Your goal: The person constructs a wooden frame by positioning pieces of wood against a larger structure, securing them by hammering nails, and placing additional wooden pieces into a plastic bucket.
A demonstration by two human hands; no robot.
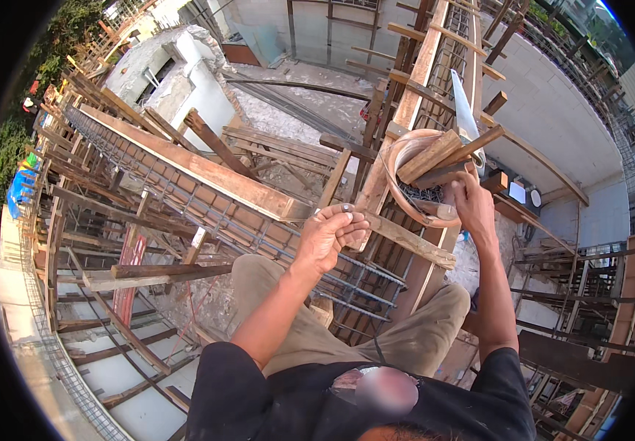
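My left hand (330,237) is closed in front of my body, thumb and fingers pinched round something small and dark that is too small to name. It is beside a short wooden crosspiece (409,240) lying over the beam formwork. My right hand (473,203) is at the right side of a round brown bucket (395,178), its fingers curled on the end of a wooden offcut (441,177). Other wood pieces (429,157) stick up out of the bucket, and a heap of nails (426,194) shows at its bottom. A handsaw (464,106) with a pale blade stands at its far side.
I sit astride formwork with steel rebar (361,290) running through it. A long timber form board (200,165) slants away to the left. Bare props and planks (284,143) lie below, down a drop. A pale block wall (545,110) rises at the right.
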